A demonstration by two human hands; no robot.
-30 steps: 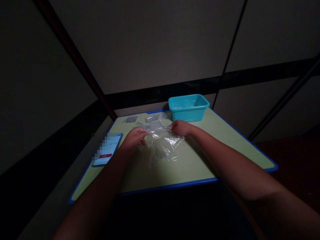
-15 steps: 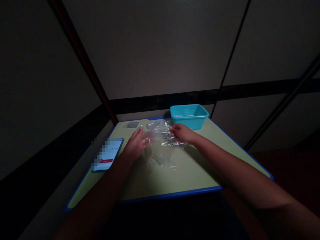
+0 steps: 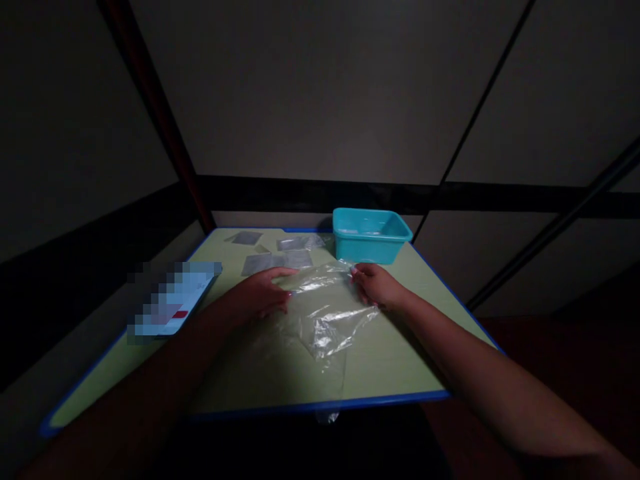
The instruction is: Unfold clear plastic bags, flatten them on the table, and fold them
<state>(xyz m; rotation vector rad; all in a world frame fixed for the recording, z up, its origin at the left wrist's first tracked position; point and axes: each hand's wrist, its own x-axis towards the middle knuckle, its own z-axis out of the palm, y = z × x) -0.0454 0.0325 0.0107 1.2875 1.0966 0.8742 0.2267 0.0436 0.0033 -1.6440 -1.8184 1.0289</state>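
Your right hand (image 3: 376,287) pinches the upper right of a clear plastic sheet (image 3: 330,327) at the frame's centre. Your left hand (image 3: 257,293) meets its left side; whether those fingers grip, you cannot tell. Unfolding looks mostly done, flattening not: the sheet is creased, and its lower end overhangs the near edge of the table (image 3: 395,367). Left of centre, beyond your hands, lie flat grey pieces (image 3: 247,238); a turquoise tub (image 3: 370,251) stands right of centre, and a lit device (image 3: 197,290) lies at left.
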